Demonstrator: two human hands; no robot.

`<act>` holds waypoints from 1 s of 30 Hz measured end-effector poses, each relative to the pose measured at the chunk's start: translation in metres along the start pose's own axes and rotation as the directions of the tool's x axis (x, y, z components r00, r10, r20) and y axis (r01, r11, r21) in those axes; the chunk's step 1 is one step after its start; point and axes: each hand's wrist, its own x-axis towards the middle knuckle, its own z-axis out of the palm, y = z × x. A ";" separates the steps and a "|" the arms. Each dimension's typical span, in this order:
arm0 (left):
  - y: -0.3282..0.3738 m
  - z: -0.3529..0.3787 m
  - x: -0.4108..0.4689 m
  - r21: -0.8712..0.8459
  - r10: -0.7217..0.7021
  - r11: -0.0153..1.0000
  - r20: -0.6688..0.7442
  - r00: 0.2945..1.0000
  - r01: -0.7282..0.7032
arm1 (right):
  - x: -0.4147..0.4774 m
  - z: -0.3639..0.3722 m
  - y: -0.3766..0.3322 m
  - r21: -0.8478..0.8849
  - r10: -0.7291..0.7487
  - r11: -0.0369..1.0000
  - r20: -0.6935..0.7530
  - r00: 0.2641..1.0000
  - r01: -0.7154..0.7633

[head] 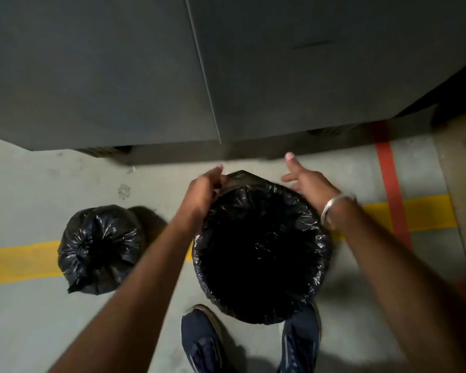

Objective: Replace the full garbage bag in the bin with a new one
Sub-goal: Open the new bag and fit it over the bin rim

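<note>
Bin (261,316) stands on the floor (38,319) between our shoes (202,343), its round mouth lined with a crinkled, glossy new black bag (261,249) folded over the rim. From the head camera, our left hand (202,192) pinches a raised flap of that plastic at the far rim, fingers closed on it. Our right hand (307,181) hovers just beyond the far-right edge, fingers spread wide, holding nothing. A tied, lumpy full bag (100,251) sits apart to the left, on a yellow stripe (19,262).

A: left hand (203,193)? 
B: arm extended, fingers curled, pinching. 
A: right hand (311,188)? 
B: arm extended, fingers spread, nothing gripped, bangle (331,208) on wrist.
</note>
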 end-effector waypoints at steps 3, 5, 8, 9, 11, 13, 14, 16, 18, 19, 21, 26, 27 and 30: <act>-0.026 -0.022 0.054 -0.023 -0.372 0.922 0.217 0.902 0.386 | 0.038 -0.003 0.023 0.128 0.233 0.945 0.385 0.893 -0.302; -0.048 -0.035 0.065 -0.038 -0.422 0.900 0.173 0.890 0.434 | 0.065 0.000 0.055 0.158 0.214 0.952 0.269 0.939 -0.263; -0.076 -0.050 0.055 0.000 -0.224 0.973 -0.195 0.955 0.229 | 0.075 -0.009 0.094 0.080 0.085 0.994 -0.151 0.985 -0.073; -0.077 -0.051 0.049 0.081 -0.027 0.995 -0.313 0.949 0.055 | 0.066 -0.013 0.092 0.075 0.068 0.996 -0.198 0.978 -0.054; -0.057 -0.041 0.036 0.072 0.208 0.978 -0.230 0.951 -0.196 | 0.045 -0.015 0.068 0.186 0.014 0.983 -0.036 0.999 -0.008; -0.027 -0.024 0.041 -0.010 0.213 0.977 0.081 0.974 -0.213 | 0.045 -0.011 0.039 0.148 -0.080 0.987 0.177 0.981 0.054; -0.011 -0.013 0.044 0.033 0.166 0.984 0.224 0.960 -0.177 | 0.048 -0.005 0.022 0.098 -0.099 0.992 0.269 0.958 0.075; 0.006 0.000 0.055 0.179 -0.054 0.983 0.429 0.902 -0.026 | 0.064 0.011 0.004 -0.046 -0.036 0.997 0.438 0.898 0.063; -0.005 0.004 0.069 0.312 -0.281 0.939 0.450 0.848 0.146 | 0.080 0.020 0.013 -0.145 0.090 0.989 0.486 0.869 -0.021; -0.016 0.000 0.072 0.316 -0.320 0.928 0.411 0.854 0.195 | 0.080 0.019 0.024 -0.155 0.108 0.987 0.460 0.881 -0.040; -0.044 -0.016 0.080 0.161 -0.295 0.952 0.246 0.923 0.261 | 0.080 0.008 0.049 -0.031 0.062 0.998 0.303 0.951 -0.055; -0.081 -0.072 0.028 -0.063 0.069 0.994 -0.296 0.953 -0.092 | 0.020 -0.027 0.105 0.289 0.165 0.941 0.068 0.984 -0.178; -0.085 -0.071 0.009 -0.125 0.029 0.990 -0.256 0.966 -0.063 | 0.008 -0.025 0.116 0.337 0.207 0.916 0.069 0.976 -0.218; -0.091 -0.051 -0.027 -0.250 -0.165 0.949 0.117 0.979 0.190 | -0.008 -0.006 0.129 0.507 0.260 0.781 0.265 0.929 -0.363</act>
